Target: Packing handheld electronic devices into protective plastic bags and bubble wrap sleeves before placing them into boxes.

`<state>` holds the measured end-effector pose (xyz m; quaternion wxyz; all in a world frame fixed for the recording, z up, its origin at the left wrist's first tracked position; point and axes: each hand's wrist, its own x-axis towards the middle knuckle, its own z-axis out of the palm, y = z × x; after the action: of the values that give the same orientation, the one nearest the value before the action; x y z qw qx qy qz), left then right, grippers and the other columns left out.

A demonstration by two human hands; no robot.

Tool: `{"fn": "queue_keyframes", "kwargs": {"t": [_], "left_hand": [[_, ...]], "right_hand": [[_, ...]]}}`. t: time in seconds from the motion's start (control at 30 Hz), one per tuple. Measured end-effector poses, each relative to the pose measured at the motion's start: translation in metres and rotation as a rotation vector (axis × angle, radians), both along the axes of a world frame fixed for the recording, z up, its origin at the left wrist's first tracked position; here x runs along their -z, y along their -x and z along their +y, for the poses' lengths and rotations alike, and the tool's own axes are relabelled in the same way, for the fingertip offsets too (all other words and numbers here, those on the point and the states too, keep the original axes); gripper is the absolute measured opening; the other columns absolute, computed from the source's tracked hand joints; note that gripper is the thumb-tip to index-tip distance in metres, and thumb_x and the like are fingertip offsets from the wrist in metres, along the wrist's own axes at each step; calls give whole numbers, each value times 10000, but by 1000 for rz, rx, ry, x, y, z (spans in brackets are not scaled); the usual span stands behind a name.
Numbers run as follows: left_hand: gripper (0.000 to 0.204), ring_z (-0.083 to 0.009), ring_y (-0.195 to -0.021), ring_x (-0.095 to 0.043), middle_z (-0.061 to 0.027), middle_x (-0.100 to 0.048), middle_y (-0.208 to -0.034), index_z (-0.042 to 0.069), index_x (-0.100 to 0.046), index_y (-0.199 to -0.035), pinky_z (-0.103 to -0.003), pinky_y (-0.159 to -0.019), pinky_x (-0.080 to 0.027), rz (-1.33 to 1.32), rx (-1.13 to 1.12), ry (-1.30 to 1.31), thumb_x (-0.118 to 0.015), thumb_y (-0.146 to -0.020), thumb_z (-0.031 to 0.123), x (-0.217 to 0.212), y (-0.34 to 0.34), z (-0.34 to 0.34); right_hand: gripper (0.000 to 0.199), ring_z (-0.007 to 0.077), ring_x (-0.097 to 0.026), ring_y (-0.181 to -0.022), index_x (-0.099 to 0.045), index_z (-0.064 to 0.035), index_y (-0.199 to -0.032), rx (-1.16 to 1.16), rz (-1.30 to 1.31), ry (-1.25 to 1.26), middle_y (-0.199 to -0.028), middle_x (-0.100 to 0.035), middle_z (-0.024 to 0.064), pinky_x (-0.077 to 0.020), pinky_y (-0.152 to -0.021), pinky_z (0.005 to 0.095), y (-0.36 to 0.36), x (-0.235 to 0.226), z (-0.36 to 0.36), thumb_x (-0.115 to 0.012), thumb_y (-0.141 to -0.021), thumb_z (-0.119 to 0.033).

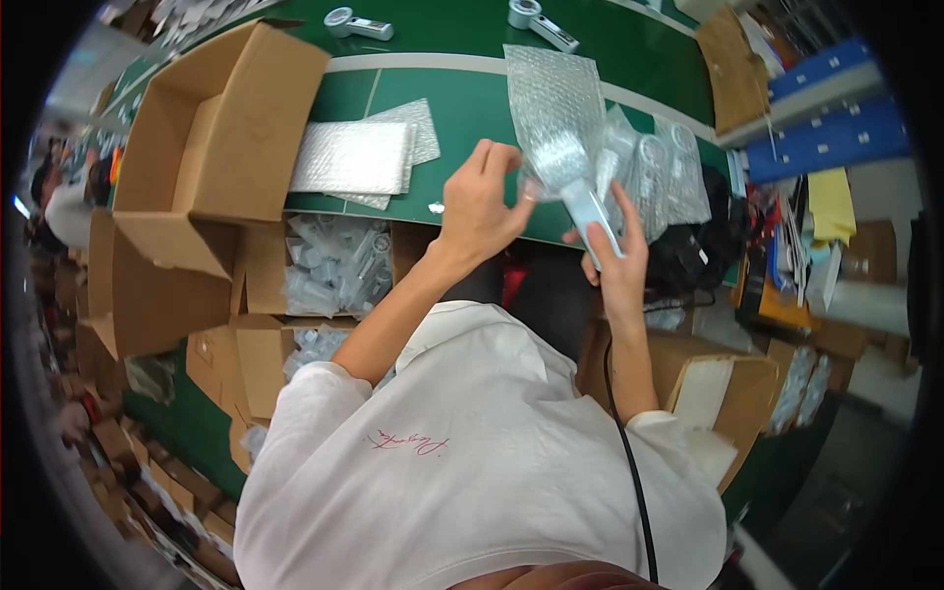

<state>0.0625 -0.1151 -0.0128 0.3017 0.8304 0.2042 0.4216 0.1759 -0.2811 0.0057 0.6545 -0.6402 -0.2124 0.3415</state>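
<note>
My right hand (621,258) grips the pale silver-blue handle of a handheld device (592,218). The far end of this device lies inside a clear bubble-wrap bag (554,90), which reaches away over the green table. At the bag's near left edge is my left hand (482,202), its fingers curled and its thumb against the plastic. Right of the bag lie several bagged devices (651,162), clear wrap around them. A stack of flat bubble-wrap bags (352,157) rests left of my left hand.
Two unwrapped round-headed devices, one at left (359,24) and one at right (543,25), lie at the table's far side. An open carton (251,118) stands at left. Below the edge, a box holds wrapped pieces (337,264). A black cable (629,452) hangs by my right arm.
</note>
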Motion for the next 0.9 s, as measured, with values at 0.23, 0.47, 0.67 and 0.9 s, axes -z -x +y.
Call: {"fn": "queue_keyframes", "kwargs": {"t": [0.23,0.47,0.67,0.9], "left_hand": [[108,-227,-556,-440,-63,-508,-710,29,-537,-795,-348,-552,-400,65,103,-30,-627,-840,-8,32,-2,-26],[150,-229,-544,-387,-74,-477,-681,19,-511,-762,-347,-538,-372,29,165,172,-618,-868,8,17,-9,-19],[206,-167,-515,-382,-52,-496,-589,-5,-575,-720,-312,-507,-354,-10,117,327,-607,-898,92,-14,-26,7],[337,-104,-514,-374,-10,-476,-549,-15,-613,-666,-265,-495,-328,-122,189,636,-613,-911,217,-42,-37,23]], "right_hand": [[554,76,-474,-506,-371,-71,-1512,59,605,-332,-1048,-685,193,-332,-442,171,8,23,10,-573,-1025,-244],[487,110,-580,-563,-445,-21,-1429,-90,649,-278,-1248,-651,155,-372,-462,182,-14,28,0,-559,-1034,-282],[431,156,-698,-697,-528,10,-1316,-414,25,46,-1352,-630,116,-426,-509,179,-31,-31,20,-652,-971,-216],[171,112,-595,-563,-682,44,-935,-180,-311,58,-876,-758,124,-454,-505,185,-59,-65,47,-754,-858,-91]]}}
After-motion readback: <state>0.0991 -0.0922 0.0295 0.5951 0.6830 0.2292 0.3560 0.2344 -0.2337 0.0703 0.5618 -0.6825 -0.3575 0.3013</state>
